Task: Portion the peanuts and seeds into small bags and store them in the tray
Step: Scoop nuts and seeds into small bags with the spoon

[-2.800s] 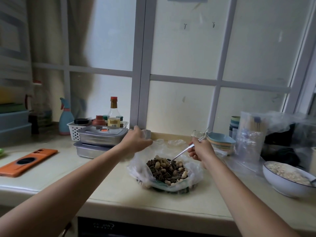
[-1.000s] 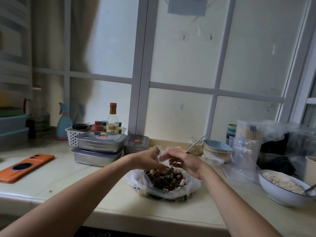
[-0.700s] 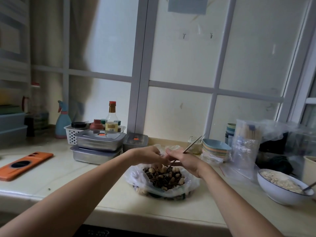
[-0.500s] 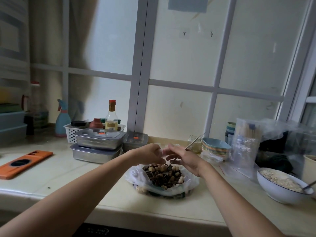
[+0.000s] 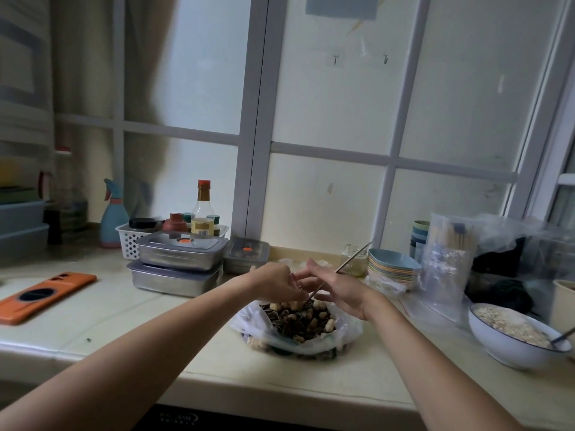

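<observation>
The left hand's (image 5: 275, 283) fingers (image 5: 295, 294) are curled, their tips drawn together against the right hand's fingertips; whether anything is pinched between them cannot be told. The right hand's (image 5: 340, 289) fingers (image 5: 314, 269) are loosely extended, and a thin metal utensil (image 5: 354, 256) is held slanting between them, its handle pointing up and to the right and its lower end dipping toward the food.

Directly beneath both hands, a mix of pale peanuts and dark striped seeds (image 5: 298, 318) is heaped in a crumpled clear plastic bag (image 5: 345, 332), which is set near the front edge of the pale surface (image 5: 174, 331).

Behind and to the left, two rectangular steel lidded trays (image 5: 179, 262) are stacked, with a smaller steel lidded box (image 5: 245, 255) just beside them. A small glass jar (image 5: 354, 265) and a stack of pastel shallow dishes (image 5: 392, 269) are seen behind the right hand. Clear plastic bags (image 5: 448, 265) are propped upright further right, near a white bowl of pale flakes (image 5: 510, 343). An orange phone (image 5: 43, 295) is lying flat far to the left.
</observation>
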Demonstrator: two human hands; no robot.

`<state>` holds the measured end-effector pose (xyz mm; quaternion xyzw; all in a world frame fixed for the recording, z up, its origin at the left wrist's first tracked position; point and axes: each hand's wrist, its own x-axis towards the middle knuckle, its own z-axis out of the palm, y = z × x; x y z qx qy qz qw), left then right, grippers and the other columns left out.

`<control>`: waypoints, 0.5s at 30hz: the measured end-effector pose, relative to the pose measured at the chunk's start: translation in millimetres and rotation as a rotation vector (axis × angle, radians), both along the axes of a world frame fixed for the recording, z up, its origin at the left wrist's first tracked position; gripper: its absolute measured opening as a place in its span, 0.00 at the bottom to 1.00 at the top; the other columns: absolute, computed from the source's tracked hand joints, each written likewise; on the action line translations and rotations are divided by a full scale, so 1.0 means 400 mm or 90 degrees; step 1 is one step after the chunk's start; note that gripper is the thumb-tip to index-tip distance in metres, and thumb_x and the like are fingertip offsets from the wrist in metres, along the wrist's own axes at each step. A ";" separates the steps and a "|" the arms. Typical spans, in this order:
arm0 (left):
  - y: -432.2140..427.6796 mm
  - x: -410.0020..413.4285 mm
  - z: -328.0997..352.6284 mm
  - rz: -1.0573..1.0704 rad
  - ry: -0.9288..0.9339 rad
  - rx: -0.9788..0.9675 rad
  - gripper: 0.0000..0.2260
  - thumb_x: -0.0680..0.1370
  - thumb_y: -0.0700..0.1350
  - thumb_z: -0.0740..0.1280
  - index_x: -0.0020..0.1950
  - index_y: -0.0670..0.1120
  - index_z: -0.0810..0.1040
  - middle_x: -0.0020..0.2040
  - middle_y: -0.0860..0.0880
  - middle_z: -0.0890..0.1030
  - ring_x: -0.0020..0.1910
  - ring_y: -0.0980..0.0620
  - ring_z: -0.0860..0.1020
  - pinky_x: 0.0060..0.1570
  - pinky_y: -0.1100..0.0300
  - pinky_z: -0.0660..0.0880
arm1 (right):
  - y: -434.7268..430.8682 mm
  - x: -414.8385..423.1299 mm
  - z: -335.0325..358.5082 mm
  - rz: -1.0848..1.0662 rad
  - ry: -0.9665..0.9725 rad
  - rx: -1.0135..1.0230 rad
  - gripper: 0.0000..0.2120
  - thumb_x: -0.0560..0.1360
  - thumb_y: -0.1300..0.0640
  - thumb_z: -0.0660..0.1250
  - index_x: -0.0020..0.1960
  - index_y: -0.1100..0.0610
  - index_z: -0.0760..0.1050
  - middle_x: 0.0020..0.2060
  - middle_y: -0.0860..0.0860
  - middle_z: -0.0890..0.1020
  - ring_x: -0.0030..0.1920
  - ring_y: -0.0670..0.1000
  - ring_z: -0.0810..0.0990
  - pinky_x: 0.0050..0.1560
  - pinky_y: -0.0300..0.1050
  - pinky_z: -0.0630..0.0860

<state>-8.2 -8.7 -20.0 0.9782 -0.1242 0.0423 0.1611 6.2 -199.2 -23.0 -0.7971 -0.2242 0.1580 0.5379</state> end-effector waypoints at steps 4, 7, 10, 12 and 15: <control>0.007 -0.004 0.002 0.026 -0.006 0.034 0.21 0.76 0.61 0.68 0.51 0.43 0.84 0.47 0.48 0.85 0.49 0.47 0.81 0.61 0.43 0.75 | -0.004 -0.002 0.005 -0.055 -0.055 -0.016 0.25 0.81 0.33 0.59 0.57 0.49 0.86 0.54 0.51 0.86 0.51 0.47 0.81 0.61 0.47 0.78; 0.034 0.000 0.004 0.026 0.002 -0.009 0.18 0.76 0.57 0.69 0.53 0.42 0.80 0.50 0.46 0.85 0.49 0.47 0.81 0.58 0.51 0.76 | -0.027 0.010 0.007 -0.184 -0.091 -0.057 0.27 0.75 0.29 0.65 0.53 0.52 0.84 0.37 0.49 0.78 0.35 0.47 0.75 0.40 0.41 0.75; 0.063 0.002 -0.002 -0.021 0.055 -0.046 0.13 0.77 0.54 0.70 0.50 0.44 0.77 0.45 0.45 0.79 0.43 0.48 0.75 0.45 0.56 0.72 | -0.058 0.019 0.001 -0.273 -0.025 0.015 0.24 0.76 0.35 0.71 0.51 0.58 0.80 0.28 0.48 0.73 0.26 0.46 0.68 0.27 0.36 0.64; 0.073 -0.002 -0.011 -0.028 0.076 -0.076 0.13 0.76 0.54 0.70 0.50 0.45 0.74 0.46 0.46 0.75 0.45 0.50 0.72 0.45 0.55 0.69 | -0.072 0.020 -0.001 -0.313 -0.020 0.087 0.20 0.77 0.41 0.73 0.49 0.59 0.79 0.29 0.50 0.76 0.24 0.46 0.68 0.26 0.35 0.64; 0.080 0.000 -0.023 -0.017 0.108 -0.118 0.14 0.75 0.54 0.72 0.49 0.47 0.71 0.47 0.47 0.72 0.45 0.50 0.69 0.43 0.57 0.67 | -0.086 0.021 -0.005 -0.349 -0.059 0.156 0.15 0.80 0.48 0.70 0.48 0.61 0.79 0.34 0.55 0.80 0.24 0.47 0.71 0.25 0.37 0.68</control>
